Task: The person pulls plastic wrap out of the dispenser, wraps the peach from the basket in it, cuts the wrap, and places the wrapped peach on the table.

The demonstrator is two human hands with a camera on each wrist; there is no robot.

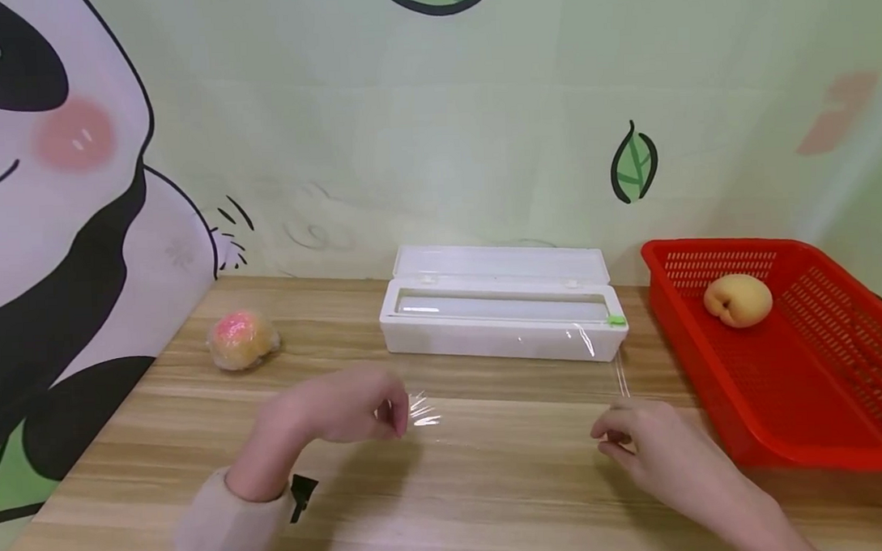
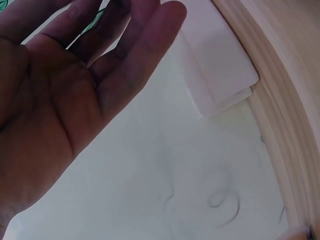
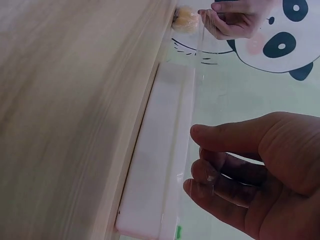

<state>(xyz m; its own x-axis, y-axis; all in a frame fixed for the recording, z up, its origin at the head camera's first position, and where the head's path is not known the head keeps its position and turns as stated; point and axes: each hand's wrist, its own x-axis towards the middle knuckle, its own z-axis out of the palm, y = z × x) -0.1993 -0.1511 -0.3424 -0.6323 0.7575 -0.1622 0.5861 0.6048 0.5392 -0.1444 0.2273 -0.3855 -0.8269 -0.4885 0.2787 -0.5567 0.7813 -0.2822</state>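
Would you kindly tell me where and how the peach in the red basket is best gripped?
Probably by its rounded sides, from above: the peach lies in the red basket, whose walls stand around it, while its top is uncovered.

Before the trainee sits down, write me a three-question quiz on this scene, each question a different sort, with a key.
1. True or false: the lid of the white box stands open.
2. Choose one. The fruit on the right of the head view lies: A, inside the white box; B, behind the white box; C, in the red basket.
3. Fill in the gap: clear ____ spans from the left hand to the right hand.

Key: 1, true; 2, C; 3, film.
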